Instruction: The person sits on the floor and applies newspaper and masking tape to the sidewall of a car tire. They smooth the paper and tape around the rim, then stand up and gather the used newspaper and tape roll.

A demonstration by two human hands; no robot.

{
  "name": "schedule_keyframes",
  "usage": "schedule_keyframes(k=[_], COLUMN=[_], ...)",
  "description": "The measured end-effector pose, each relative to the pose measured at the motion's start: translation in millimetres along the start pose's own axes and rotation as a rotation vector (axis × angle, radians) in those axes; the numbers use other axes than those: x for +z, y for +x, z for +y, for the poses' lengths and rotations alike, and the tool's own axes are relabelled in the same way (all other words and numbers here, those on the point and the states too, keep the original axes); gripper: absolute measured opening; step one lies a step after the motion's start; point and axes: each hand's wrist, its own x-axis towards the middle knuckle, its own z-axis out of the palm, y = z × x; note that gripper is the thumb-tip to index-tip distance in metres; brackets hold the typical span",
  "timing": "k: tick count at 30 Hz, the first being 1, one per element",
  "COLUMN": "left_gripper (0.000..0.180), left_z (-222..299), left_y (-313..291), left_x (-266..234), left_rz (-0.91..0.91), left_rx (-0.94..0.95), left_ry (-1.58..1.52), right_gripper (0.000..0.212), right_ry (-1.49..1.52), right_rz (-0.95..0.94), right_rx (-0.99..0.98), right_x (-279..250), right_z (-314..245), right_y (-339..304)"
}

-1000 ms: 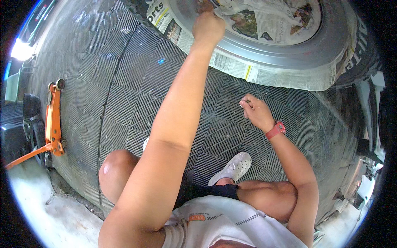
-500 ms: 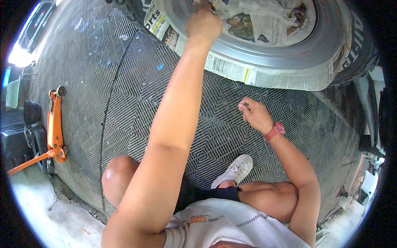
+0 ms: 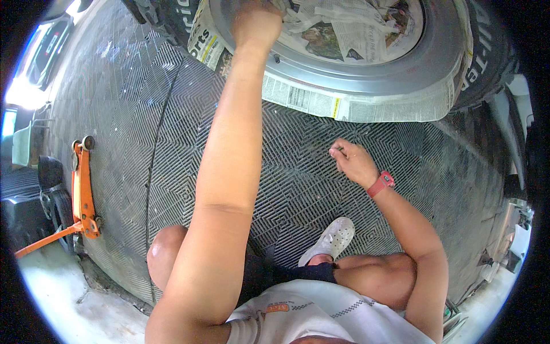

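At the frame's top, the left hand (image 3: 256, 26) is over the left side of the grey wheel rim (image 3: 355, 78), its grip hidden from me; right of centre, the right hand (image 3: 356, 163) curls in, contents unclear; newspaper (image 3: 309, 102) skirts the rim, covering the tyre (image 3: 486, 66), upper right

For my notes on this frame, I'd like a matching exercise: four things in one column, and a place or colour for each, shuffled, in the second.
Things
1. left hand
2. newspaper
3. floor jack
4. wristwatch

Places and colours
A. orange, at the left side of the picture
B. red, around a wrist
C. at the end of an outstretched arm, over the left part of the silver rim
D. pale and printed, bordering the rim's lower edge

Right pairs: 1-C, 2-D, 3-A, 4-B
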Motion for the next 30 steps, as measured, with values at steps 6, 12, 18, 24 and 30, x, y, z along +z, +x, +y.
schedule_keyframes(k=[6,12,18,24,30], left_gripper=[0.039,0.041,0.043,0.041,0.04], left_z=[-16.1,-31.1,-39.8,-34.8,-35.0], left_y=[5.4,-9.0,2.3,13.1,13.9], left_x=[0.5,12.4,12.4,7.6,9.5], left_rz=[-0.031,-0.034,-0.009,0.023,0.005], left_rx=[-0.053,-0.087,0.036,0.134,0.136], left_ry=[-0.115,-0.359,-0.187,-0.032,-0.096], right_gripper=[0.023,0.023,0.024,0.024,0.023], right_ry=[0.009,0.013,-0.007,0.026,0.019], right_rz=[0.0,0.013,0.004,0.007,0.02], right_rx=[0.021,-0.015,-0.028,0.01,-0.033], right_x=[-2.2,-2.5,-0.3,0.1,0.6], right_z=[2.6,0.0,0.5,4.1,2.3], right_y=[-1.3,1.4,1.7,1.0,-0.2])
